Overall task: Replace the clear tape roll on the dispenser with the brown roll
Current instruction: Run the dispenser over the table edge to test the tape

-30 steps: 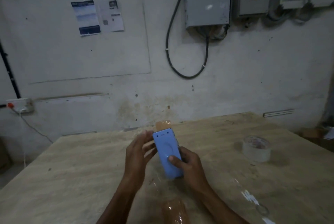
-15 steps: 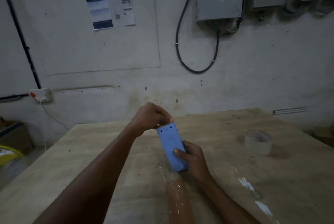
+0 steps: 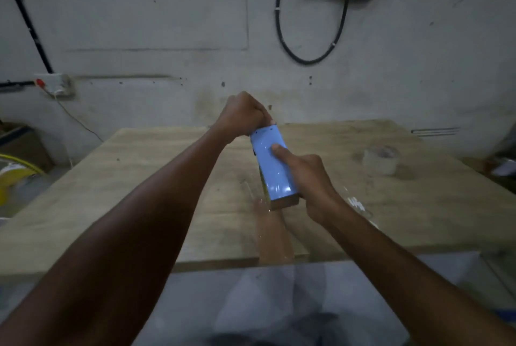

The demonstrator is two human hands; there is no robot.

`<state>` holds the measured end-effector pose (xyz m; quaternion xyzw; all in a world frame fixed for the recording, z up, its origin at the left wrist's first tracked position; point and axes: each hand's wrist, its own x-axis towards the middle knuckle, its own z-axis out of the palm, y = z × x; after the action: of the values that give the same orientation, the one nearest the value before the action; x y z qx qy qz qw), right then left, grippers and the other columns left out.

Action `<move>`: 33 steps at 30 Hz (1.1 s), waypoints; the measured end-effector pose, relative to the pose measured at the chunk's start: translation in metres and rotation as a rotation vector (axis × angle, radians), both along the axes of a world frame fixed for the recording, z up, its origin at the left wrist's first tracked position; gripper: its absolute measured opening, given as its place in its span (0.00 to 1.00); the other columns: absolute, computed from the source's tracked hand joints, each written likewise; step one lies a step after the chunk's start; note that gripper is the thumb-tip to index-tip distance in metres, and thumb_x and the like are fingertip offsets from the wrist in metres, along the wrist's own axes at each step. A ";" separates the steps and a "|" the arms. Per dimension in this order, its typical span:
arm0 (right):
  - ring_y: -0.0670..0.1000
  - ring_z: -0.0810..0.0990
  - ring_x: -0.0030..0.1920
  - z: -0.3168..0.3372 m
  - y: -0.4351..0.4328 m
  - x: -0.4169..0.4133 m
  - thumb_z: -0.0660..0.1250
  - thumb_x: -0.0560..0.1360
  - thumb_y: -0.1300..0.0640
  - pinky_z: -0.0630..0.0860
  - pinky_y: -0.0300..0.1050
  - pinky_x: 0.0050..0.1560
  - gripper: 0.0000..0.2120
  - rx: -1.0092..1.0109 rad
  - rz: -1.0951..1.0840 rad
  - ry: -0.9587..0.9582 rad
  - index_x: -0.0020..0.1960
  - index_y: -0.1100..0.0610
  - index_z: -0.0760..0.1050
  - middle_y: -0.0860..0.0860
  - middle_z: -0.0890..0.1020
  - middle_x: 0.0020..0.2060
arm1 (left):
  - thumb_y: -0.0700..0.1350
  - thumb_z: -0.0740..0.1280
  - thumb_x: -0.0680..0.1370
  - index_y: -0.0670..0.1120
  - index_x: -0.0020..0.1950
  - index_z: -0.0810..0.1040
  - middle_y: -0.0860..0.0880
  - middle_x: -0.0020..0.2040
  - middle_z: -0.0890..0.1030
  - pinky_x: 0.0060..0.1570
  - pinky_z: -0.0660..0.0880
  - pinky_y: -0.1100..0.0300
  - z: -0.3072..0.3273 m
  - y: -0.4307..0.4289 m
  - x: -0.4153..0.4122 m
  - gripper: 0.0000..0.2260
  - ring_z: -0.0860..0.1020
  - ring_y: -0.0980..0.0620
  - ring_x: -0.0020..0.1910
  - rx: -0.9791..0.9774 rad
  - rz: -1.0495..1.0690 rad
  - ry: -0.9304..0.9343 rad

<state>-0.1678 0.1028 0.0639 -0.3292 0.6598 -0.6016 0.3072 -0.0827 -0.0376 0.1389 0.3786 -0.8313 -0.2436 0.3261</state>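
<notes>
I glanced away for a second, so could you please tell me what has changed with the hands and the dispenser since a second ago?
The left hand moved from the near left side of the blue dispenser up to its far end and closed there in a fist. The right hand kept its grip on the dispenser, and the clear tape roll stayed on the table.

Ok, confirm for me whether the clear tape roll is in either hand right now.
No. The clear tape roll sits alone on the table, while both hands hold the blue dispenser.
</notes>
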 end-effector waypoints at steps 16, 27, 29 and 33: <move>0.55 0.85 0.39 -0.029 0.094 0.028 0.72 0.76 0.52 0.80 0.47 0.39 0.16 0.240 0.109 -0.292 0.57 0.64 0.80 0.59 0.87 0.49 | 0.46 0.69 0.74 0.40 0.47 0.88 0.42 0.47 0.87 0.53 0.79 0.50 -0.092 0.054 0.009 0.12 0.84 0.44 0.49 -0.022 -0.140 -0.512; 0.53 0.84 0.33 -0.032 0.101 0.036 0.71 0.76 0.51 0.81 0.46 0.35 0.16 0.345 0.140 -0.293 0.55 0.63 0.79 0.56 0.86 0.39 | 0.52 0.77 0.69 0.42 0.46 0.89 0.45 0.46 0.88 0.55 0.79 0.51 -0.119 0.044 0.014 0.14 0.84 0.47 0.49 -0.005 -0.140 -0.485; 0.52 0.84 0.32 -0.031 0.101 0.035 0.71 0.77 0.51 0.81 0.44 0.33 0.15 0.371 0.150 -0.300 0.54 0.62 0.79 0.55 0.86 0.38 | 0.52 0.77 0.68 0.42 0.47 0.89 0.45 0.46 0.88 0.56 0.78 0.52 -0.120 0.044 0.015 0.15 0.84 0.47 0.50 -0.007 -0.145 -0.489; 0.52 0.84 0.32 -0.030 0.101 0.036 0.70 0.78 0.51 0.81 0.42 0.30 0.13 0.392 0.154 -0.306 0.53 0.62 0.78 0.55 0.85 0.38 | 0.53 0.80 0.65 0.43 0.44 0.89 0.47 0.43 0.88 0.54 0.78 0.53 -0.124 0.040 0.019 0.15 0.84 0.50 0.46 0.006 -0.141 -0.425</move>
<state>-0.1317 0.2038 0.0336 -0.2176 0.6825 -0.4801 0.5063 -0.0642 0.0026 0.0145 0.3634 -0.9050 -0.1828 0.1249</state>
